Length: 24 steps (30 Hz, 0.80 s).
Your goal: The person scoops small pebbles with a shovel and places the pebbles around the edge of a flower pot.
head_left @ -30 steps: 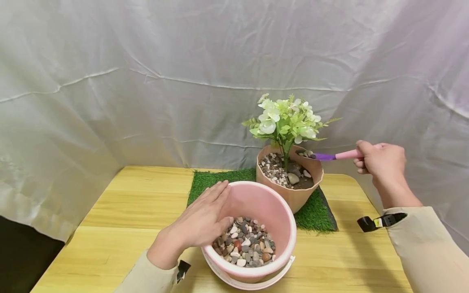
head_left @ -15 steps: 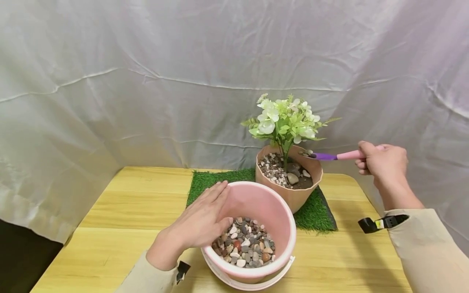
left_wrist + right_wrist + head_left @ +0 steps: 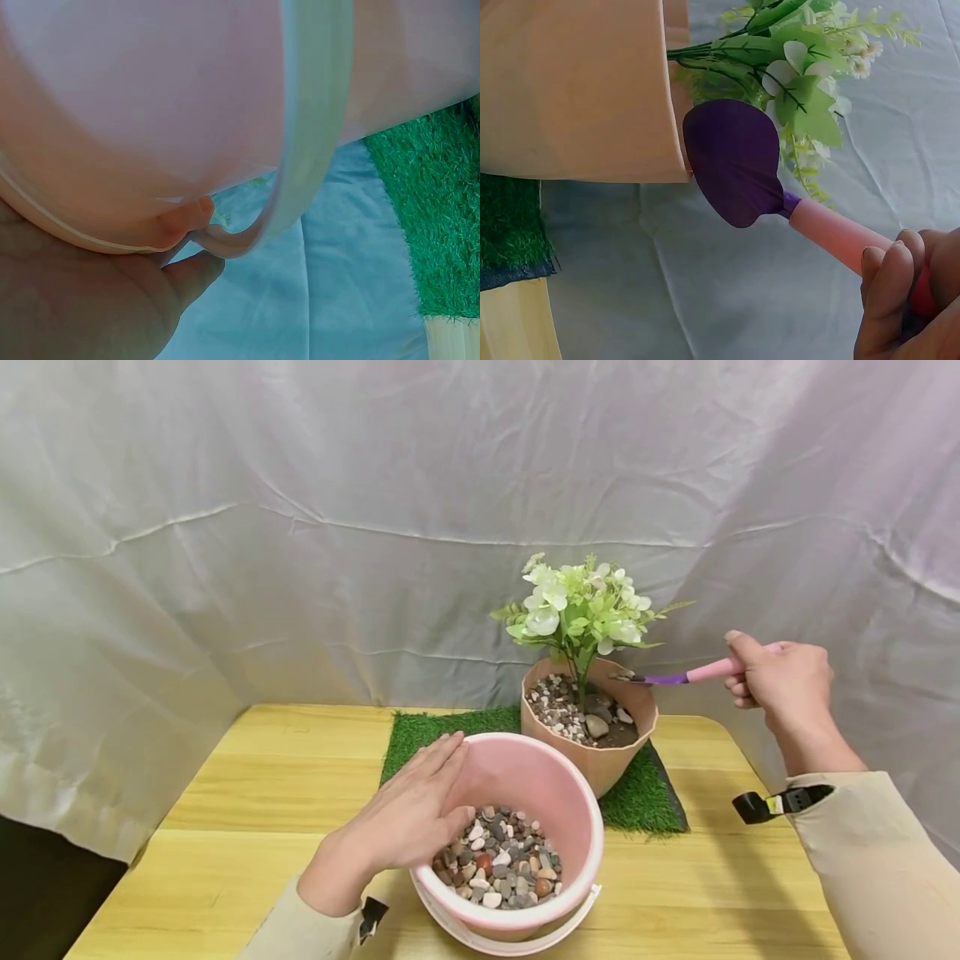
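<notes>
In the head view my right hand point(image 3: 787, 681) grips the pink handle of a small garden trowel point(image 3: 675, 679). Its purple blade reaches over the right rim of a peach flower pot point(image 3: 592, 764), with a few pebbles visible near the tip. From the right wrist view, the blade's underside point(image 3: 735, 161) faces the camera beside the pot's rim. White flowers with green leaves point(image 3: 581, 606) stand upright in the pot, amid soil, small gravel and larger stones. My left hand point(image 3: 408, 810) rests on the rim of a pink bucket point(image 3: 528, 768), its fingers straight. Mixed pebbles point(image 3: 502, 860) cover the bucket's bottom.
Beneath the pot lies a green artificial-grass mat point(image 3: 645, 802) on the wooden table point(image 3: 247, 793). A grey cloth point(image 3: 337, 593) hangs behind the table. The bucket's white handle point(image 3: 315, 112) hangs down against its outside.
My right hand tips the trowel slightly, its handle end rising and the blade sloping more toward the pot. The left hand stays on the bucket. The head view shifts a little.
</notes>
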### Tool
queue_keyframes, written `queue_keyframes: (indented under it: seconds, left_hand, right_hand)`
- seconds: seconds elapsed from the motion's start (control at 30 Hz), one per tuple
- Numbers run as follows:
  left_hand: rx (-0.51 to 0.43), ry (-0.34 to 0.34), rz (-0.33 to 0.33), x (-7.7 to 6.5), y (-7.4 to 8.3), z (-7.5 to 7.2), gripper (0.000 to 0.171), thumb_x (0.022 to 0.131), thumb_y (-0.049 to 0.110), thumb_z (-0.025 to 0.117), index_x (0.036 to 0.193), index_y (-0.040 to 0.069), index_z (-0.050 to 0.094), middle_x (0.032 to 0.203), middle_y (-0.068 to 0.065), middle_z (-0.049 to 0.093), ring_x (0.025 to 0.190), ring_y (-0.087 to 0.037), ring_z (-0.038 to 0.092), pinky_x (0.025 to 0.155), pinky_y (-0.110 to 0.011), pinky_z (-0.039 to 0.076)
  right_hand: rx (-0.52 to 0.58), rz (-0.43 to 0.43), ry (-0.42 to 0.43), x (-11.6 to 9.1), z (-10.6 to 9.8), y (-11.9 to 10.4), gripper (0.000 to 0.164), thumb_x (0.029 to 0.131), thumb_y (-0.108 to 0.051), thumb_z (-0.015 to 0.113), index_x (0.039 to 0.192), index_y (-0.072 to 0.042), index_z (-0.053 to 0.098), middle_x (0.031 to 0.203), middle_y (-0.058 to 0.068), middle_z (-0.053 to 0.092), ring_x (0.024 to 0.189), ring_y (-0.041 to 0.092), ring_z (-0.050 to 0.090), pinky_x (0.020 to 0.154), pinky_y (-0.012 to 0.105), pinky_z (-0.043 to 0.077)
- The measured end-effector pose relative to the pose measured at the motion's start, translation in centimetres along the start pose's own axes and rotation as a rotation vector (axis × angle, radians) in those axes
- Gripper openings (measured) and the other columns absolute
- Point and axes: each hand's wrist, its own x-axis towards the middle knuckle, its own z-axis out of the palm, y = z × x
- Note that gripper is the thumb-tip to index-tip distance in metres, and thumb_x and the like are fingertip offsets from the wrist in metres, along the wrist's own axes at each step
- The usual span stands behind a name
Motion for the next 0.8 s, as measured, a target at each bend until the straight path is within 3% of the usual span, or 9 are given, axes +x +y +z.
queue_keyframes:
  seconds: [0.23,0.57,0.8]
  left_hand:
    - [0.013,-0.001,-0.002,-0.03,-0.11,0.05,0.08,0.106,0.043,0.056,0.167,0.003,0.024,0.177,-0.012,0.013,0.164,-0.03,0.013,0.134,-0.048,0.012]
    - [0.015,-0.007,-0.007,0.02,-0.01,0.17,0.08,0.106,0.044,0.055,0.167,0.004,0.023,0.177,-0.011,0.012,0.164,-0.029,0.012,0.134,-0.048,0.012]
    - [0.011,0.0,-0.004,0.0,-0.02,0.16,0.08,0.106,0.045,0.055,0.167,0.003,0.024,0.177,-0.011,0.013,0.164,-0.03,0.013,0.134,-0.05,0.014]
  right_hand:
    - [-0.02,0.006,0.009,0.08,-0.1,-0.29,0.054,0.088,-0.067,0.073,0.066,-0.018,0.071,0.052,-0.003,0.068,0.045,0.01,0.065,0.05,0.027,0.061]
    - [-0.017,0.014,0.014,-0.1,-0.37,-0.28,0.053,0.088,-0.066,0.073,0.068,-0.018,0.071,0.052,-0.004,0.068,0.046,0.009,0.065,0.05,0.027,0.061]
    - [-0.083,-0.002,0.022,-0.46,-0.69,0.14,0.058,0.086,-0.071,0.072,0.075,-0.015,0.071,0.053,-0.004,0.069,0.047,0.01,0.066,0.052,0.028,0.062]
